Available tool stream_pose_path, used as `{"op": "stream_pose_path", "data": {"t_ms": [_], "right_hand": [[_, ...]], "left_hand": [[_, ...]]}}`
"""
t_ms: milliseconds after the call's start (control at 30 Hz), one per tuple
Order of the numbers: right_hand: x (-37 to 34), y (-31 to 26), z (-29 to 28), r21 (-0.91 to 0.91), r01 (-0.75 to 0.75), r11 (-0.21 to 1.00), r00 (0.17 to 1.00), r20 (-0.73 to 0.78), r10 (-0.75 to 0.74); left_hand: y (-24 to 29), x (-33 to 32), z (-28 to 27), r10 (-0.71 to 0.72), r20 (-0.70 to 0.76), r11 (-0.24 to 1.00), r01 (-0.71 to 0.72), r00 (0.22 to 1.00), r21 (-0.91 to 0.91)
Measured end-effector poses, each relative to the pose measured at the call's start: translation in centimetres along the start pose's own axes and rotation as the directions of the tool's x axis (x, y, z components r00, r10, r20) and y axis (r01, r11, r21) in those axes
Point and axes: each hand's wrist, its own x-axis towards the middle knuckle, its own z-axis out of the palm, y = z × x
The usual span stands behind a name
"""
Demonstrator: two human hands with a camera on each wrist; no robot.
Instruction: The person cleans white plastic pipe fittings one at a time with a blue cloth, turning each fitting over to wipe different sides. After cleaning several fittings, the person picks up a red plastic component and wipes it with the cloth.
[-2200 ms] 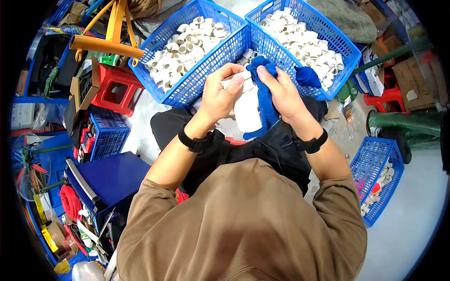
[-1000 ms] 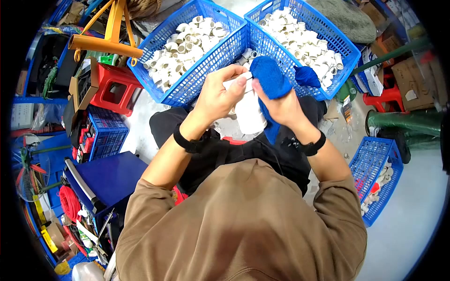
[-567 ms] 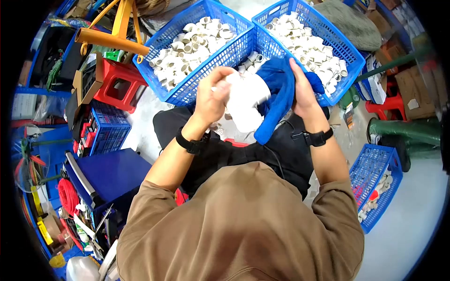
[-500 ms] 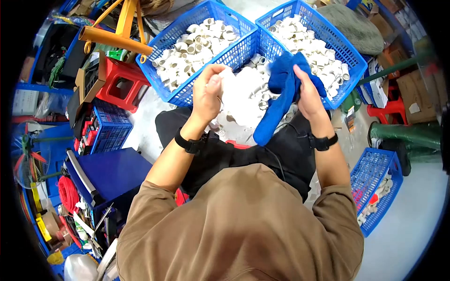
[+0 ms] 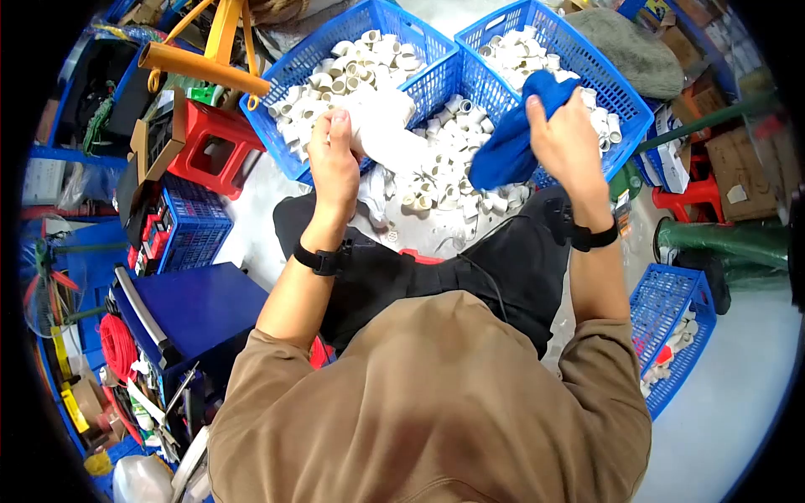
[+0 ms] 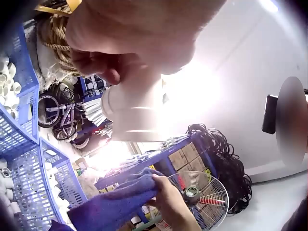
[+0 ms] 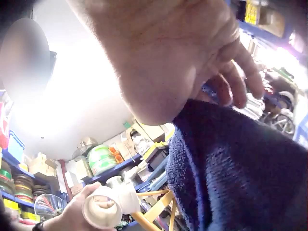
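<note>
In the head view my left hand [image 5: 335,168] grips a large white plastic pipe fitting [image 5: 387,126], held up in front of the left crate. The right wrist view shows the fitting's round open mouth [image 7: 102,208] and a branch at its side, with the left fingers around it. My right hand [image 5: 572,147] pinches a blue towel [image 5: 511,142], which hangs down in front of the right crate, apart from the fitting. Close up, the towel [image 7: 236,163] droops from under the thumb while the other fingers [image 7: 248,72] lie loosely spread.
Two blue crates [image 5: 369,101] [image 5: 495,88] of small white fittings stand ahead, with more small fittings [image 5: 457,159] piled between them. A red stool [image 5: 210,147] and yellow metal frame [image 5: 201,71] are at left. Another blue crate [image 5: 675,318] stands at right.
My hands, earlier together with the towel against the fitting, have moved apart. The fitting has gone left and up, the towel right, and the pile of small fittings is uncovered.
</note>
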Motion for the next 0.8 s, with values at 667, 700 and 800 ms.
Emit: {"op": "stream_pose_path", "data": {"t_ms": [667,700,800], "right_hand": [[-1.8,-5.3,2.3,0.779,-0.042,0.626,0.985,-0.071,0.154],[-3.3,-5.8,3.0,0.853,0.047,0.52,0.998,-0.06,0.007],[-4.6,-8.4,2.4,0.546,0.536,0.644,0.785,-0.04,-0.619]], "left_hand": [[-0.9,-0.7,1.2,-0.156,0.133,0.987,0.158,0.979,-0.003],[-1.0,-0.7,1.5,-0.171,0.157,0.985,0.172,0.973,0.01],[-1.2,-0.9,1.5,0.019,0.232,0.998,-0.033,0.973,0.058]]}}
